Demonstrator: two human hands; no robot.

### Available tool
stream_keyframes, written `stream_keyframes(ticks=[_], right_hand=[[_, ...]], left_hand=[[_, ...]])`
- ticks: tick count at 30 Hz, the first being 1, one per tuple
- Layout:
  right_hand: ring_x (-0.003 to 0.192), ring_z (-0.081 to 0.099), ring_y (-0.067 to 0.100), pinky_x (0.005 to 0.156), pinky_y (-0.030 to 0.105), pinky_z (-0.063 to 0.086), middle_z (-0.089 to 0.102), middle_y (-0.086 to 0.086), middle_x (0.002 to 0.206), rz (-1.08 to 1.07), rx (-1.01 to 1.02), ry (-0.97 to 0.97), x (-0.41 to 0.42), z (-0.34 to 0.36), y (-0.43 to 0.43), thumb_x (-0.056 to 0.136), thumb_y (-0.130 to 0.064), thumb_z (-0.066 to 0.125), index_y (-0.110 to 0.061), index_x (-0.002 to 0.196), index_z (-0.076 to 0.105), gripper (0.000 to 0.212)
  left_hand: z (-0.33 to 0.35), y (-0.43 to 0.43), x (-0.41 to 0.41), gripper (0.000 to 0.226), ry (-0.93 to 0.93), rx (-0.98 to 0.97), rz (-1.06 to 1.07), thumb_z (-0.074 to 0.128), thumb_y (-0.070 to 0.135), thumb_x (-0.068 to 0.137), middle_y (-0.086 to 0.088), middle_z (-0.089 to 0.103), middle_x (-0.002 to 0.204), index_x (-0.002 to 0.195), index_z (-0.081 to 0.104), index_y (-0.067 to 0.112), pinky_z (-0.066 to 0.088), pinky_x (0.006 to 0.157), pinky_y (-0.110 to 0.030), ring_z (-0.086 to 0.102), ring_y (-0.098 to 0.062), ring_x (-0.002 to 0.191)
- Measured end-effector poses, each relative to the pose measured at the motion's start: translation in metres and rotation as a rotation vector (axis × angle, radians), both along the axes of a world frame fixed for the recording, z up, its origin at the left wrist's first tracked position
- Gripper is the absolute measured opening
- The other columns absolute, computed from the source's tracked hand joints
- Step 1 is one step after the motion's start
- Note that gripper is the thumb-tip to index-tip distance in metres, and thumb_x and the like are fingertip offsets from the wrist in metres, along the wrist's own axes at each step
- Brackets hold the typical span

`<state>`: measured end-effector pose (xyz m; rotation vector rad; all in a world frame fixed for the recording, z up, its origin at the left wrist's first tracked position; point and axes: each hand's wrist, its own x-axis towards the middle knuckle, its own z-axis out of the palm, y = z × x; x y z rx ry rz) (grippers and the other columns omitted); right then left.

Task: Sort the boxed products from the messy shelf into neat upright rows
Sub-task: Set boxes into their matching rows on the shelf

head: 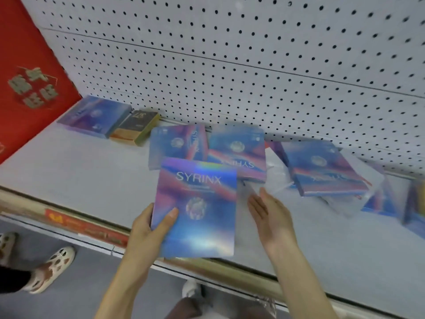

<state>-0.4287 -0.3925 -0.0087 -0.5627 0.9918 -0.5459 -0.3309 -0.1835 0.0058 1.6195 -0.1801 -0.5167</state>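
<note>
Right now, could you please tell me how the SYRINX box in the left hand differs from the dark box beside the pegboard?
The SYRINX box is iridescent blue and pink; the dark box is blackish with gold edges. The SYRINX box is held off the shelf by the left hand; the dark box lies on the shelf, untouched. Both are rectangular boxes.

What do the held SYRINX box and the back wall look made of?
SYRINX box: likely card with a holographic foil finish, judging by its rainbow sheen. Back wall: probably painted metal pegboard, matte white with regular rows of holes.
</note>
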Motion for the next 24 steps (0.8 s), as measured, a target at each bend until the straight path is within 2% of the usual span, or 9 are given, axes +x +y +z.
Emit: stream_keyframes(ticks=[1, 4, 7, 10, 12, 14, 15, 18, 24], right_hand=[[0.085, 0.062, 0.020, 0.095, 0.033, 0.051, 0.061, 0.013, 0.093, -0.050, -0.020, 0.050, -0.005, -0.006, 0.002, 0.095, -0.012, 0.059, -0.004, 0.102, 0.058, 0.010], [0.088, 0.060, 0.020, 0.095, 0.033, 0.050, 0.059, 0.013, 0.096, -0.105, -0.107, 0.125, -0.014, -0.015, 0.004, 0.094, -0.018, 0.061, -0.004, 0.102, 0.059, 0.016], [0.093, 0.056, 0.021, 0.098, 0.036, 0.050, 0.057, 0.011, 0.101, -0.070, -0.161, 0.086, 0.001, -0.011, -0.004, 0.098, -0.023, 0.056, -0.008, 0.103, 0.059, 0.016], [0.094, 0.066, 0.019, 0.081, 0.034, 0.057, 0.069, 0.008, 0.108, -0.116, -0.120, -0.021, 0.019, -0.006, -0.013, 0.098, -0.021, 0.055, -0.007, 0.109, 0.063, 0.020], [0.077, 0.067, 0.013, 0.083, 0.039, 0.057, 0.069, 0.004, 0.087, -0.150, -0.127, 0.013, 0.022, -0.007, -0.014, 0.097, -0.017, 0.057, -0.008, 0.096, 0.064, 0.012], [0.053, 0.050, 0.008, 0.094, 0.045, 0.053, 0.049, -0.001, 0.057, -0.160, -0.153, 0.060, 0.019, -0.012, -0.008, 0.097, -0.014, 0.057, -0.009, 0.078, 0.054, 0.019], [0.050, 0.042, 0.008, 0.096, 0.047, 0.052, 0.041, -0.002, 0.054, -0.152, -0.171, 0.076, 0.016, -0.013, -0.003, 0.097, -0.013, 0.057, -0.010, 0.077, 0.050, 0.021], [0.048, 0.040, 0.006, 0.092, 0.045, 0.055, 0.040, -0.003, 0.054, -0.173, -0.247, 0.137, 0.006, -0.013, 0.012, 0.095, -0.010, 0.059, -0.011, 0.076, 0.047, 0.023], [0.055, 0.059, 0.007, 0.070, 0.029, 0.059, 0.058, -0.003, 0.058, -0.228, -0.327, 0.162, -0.032, -0.003, 0.032, 0.091, -0.011, 0.065, -0.008, 0.081, 0.054, 0.015]], left_hand=[[-0.002, 0.005, 0.009, 0.010, 0.007, -0.016, 0.013, 0.067, 0.018, 0.086, 0.001, 0.076, 0.088, 0.095, 0.070, 0.015, 0.055, 0.064, -0.019, 0.069, -0.008, 0.076], [-0.009, 0.011, 0.033, 0.011, -0.005, -0.025, 0.021, 0.062, 0.017, 0.089, 0.006, 0.076, 0.089, 0.097, 0.070, 0.016, 0.055, 0.067, -0.017, 0.069, -0.006, 0.078], [-0.016, 0.011, 0.049, 0.009, -0.027, -0.023, 0.039, 0.062, 0.016, 0.089, 0.012, 0.075, 0.086, 0.095, 0.069, 0.018, 0.054, 0.068, -0.014, 0.068, -0.002, 0.075], [-0.024, 0.016, 0.055, 0.009, -0.035, -0.020, 0.044, 0.063, 0.016, 0.088, 0.015, 0.075, 0.085, 0.095, 0.069, 0.019, 0.053, 0.067, -0.013, 0.067, 0.001, 0.074], [-0.028, 0.022, 0.056, 0.012, -0.014, -0.025, 0.046, 0.063, 0.017, 0.088, 0.013, 0.075, 0.087, 0.098, 0.069, 0.018, 0.054, 0.067, -0.013, 0.067, 0.000, 0.076], [-0.032, 0.027, 0.057, 0.013, 0.008, -0.026, 0.042, 0.063, 0.015, 0.088, 0.009, 0.075, 0.086, 0.100, 0.069, 0.016, 0.054, 0.066, -0.014, 0.067, -0.001, 0.075], [-0.034, 0.029, 0.058, 0.013, 0.010, -0.023, 0.037, 0.063, 0.014, 0.088, 0.009, 0.075, 0.086, 0.100, 0.069, 0.015, 0.054, 0.067, -0.013, 0.067, -0.001, 0.075], [-0.036, 0.029, 0.058, 0.012, 0.005, -0.020, 0.017, 0.063, 0.014, 0.088, 0.012, 0.075, 0.087, 0.097, 0.069, 0.017, 0.054, 0.068, -0.012, 0.066, 0.001, 0.075], [-0.028, 0.019, 0.039, 0.010, 0.001, -0.048, 0.018, 0.061, 0.018, 0.090, 0.016, 0.074, 0.084, 0.096, 0.068, 0.018, 0.053, 0.065, -0.012, 0.066, 0.003, 0.073]])
